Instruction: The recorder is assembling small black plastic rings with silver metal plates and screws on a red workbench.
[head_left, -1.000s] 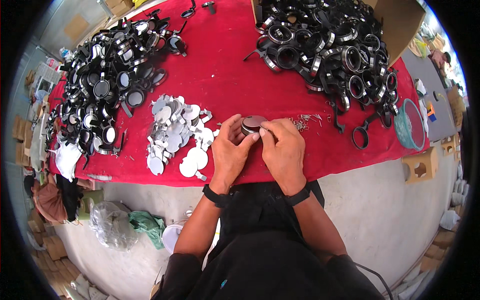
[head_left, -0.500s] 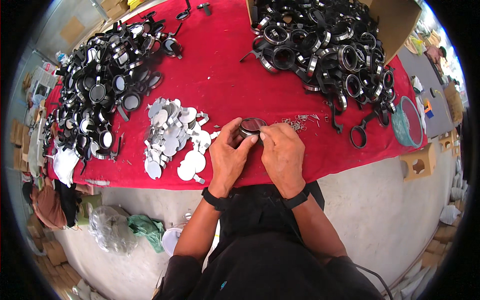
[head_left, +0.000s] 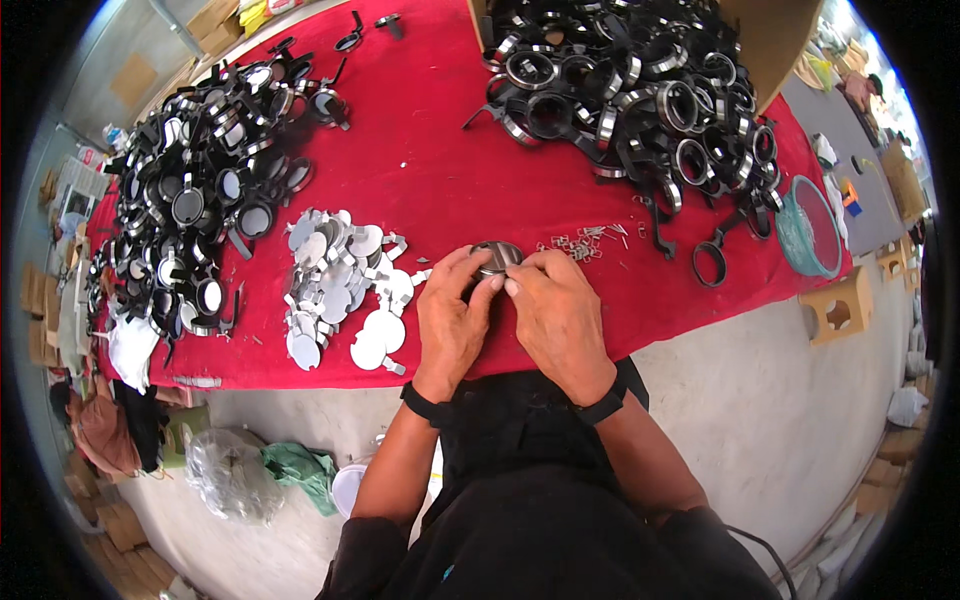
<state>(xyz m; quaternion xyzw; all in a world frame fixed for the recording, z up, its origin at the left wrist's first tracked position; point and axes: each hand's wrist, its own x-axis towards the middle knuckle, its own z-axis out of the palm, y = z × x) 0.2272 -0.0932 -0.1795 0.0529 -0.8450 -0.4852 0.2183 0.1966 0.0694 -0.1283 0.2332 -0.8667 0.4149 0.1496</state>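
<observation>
Near the table's front edge, a round black-and-silver ring part [head_left: 497, 257] is held between both hands. My left hand [head_left: 450, 325] grips its left side with thumb and fingers. My right hand [head_left: 562, 322] is closed at its right and near edge, fingertips pressed against it; whether a tiny piece is pinched there is hidden. Close to my left hand lies a heap of flat grey discs with tabs [head_left: 343, 285]. Just beyond my right hand, small wire clips and pins [head_left: 585, 243] are scattered on the red cloth [head_left: 440, 180].
A large pile of disc-filled black ring parts [head_left: 187, 206] covers the left side. More open rings [head_left: 625, 105] spill from a cardboard box [head_left: 780, 45] at the back right. A teal basket [head_left: 808, 228] stands at the right edge; plastic bags [head_left: 232, 475] lie on the floor.
The ring part has tilted and sits slightly lower and further left in the hands. My right fingers have shifted toward its near edge. The whole view has turned a little.
</observation>
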